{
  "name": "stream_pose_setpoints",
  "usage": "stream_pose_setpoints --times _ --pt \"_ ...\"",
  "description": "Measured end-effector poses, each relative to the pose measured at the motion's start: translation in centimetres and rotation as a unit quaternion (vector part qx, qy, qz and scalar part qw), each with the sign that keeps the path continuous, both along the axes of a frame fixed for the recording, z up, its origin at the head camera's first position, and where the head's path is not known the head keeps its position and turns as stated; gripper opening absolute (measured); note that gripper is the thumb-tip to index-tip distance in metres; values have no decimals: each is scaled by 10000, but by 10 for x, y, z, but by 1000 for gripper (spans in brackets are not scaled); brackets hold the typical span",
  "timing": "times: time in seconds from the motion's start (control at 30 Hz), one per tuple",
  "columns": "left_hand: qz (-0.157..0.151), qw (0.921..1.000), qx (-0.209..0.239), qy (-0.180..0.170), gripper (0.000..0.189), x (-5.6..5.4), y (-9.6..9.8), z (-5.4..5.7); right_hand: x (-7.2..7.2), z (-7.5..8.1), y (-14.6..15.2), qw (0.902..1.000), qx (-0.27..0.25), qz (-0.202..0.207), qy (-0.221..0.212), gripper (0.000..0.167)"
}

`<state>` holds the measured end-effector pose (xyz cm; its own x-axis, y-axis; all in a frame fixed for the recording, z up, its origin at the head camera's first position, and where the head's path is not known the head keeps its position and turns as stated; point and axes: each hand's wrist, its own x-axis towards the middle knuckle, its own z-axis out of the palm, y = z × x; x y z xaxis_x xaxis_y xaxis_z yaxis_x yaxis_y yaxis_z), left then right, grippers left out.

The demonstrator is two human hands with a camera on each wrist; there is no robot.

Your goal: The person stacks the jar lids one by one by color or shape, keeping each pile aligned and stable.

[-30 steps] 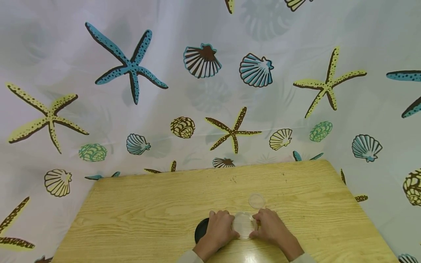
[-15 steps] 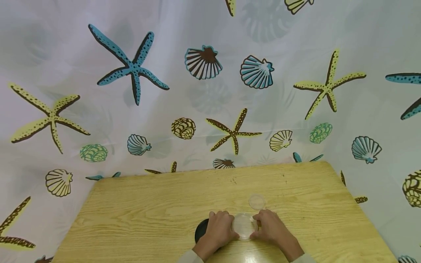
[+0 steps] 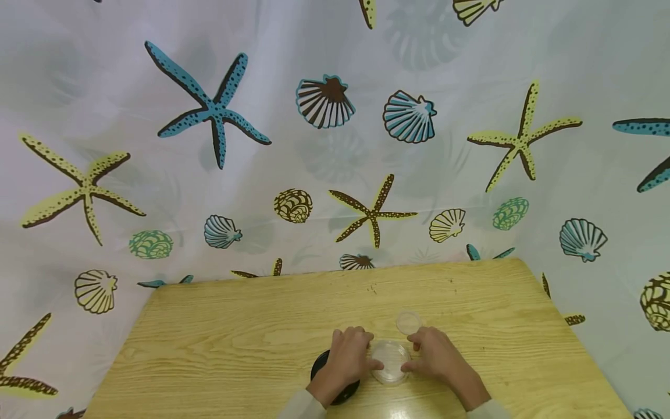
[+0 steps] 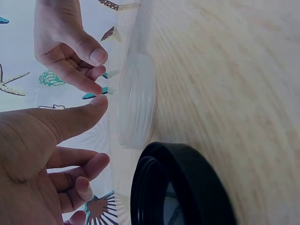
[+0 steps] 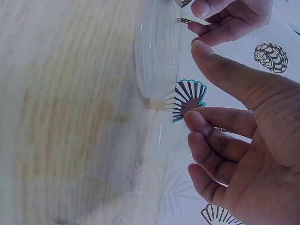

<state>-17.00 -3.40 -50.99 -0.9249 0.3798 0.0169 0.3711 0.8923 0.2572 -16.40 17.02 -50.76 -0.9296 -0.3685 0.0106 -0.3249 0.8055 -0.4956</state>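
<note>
A shallow, clear round dish (image 3: 391,362) with ridged sides lies flat on the wooden table (image 3: 235,343). On its left is my left hand (image 3: 346,356), thumb and fingers spread apart and holding nothing. My right hand (image 3: 438,358) hovers at the dish's right side, also with nothing in its grasp. Both wrist views show gaps between the fingertips and the clear dish (image 4: 137,101). Partly hidden under the left hand is a black round rimmed piece (image 3: 345,394); up close, the black piece (image 4: 190,180) has a hollow, shiny inside.
Behind the dish, near the right fingertips, lies a smaller, thin clear disc (image 3: 408,322). A white curtain (image 3: 251,174) printed with starfish and shells surrounds the table's back and sides.
Both hands have let go of the clear dish and drawn slightly up and away from it. The dish stays on the table, and more of the black round piece shows.
</note>
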Motion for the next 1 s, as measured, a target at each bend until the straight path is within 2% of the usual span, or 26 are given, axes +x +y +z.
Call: stream_pose_setpoints --times 0.33,0.5,0.83,1.0 --pt "60 9988 180 452 51 -14 5 13 -12 13 0 9997 12 -229 108 58" --pt "95 9984 251 492 53 -21 11 17 -18 17 1 9993 3 -362 128 57" --pt "309 9986 170 405 54 -39 21 11 -30 16 14 9981 -49 -603 121 61" --pt "236 9986 277 372 56 -47 21 7 -35 15 18 9977 -39 -669 86 63"
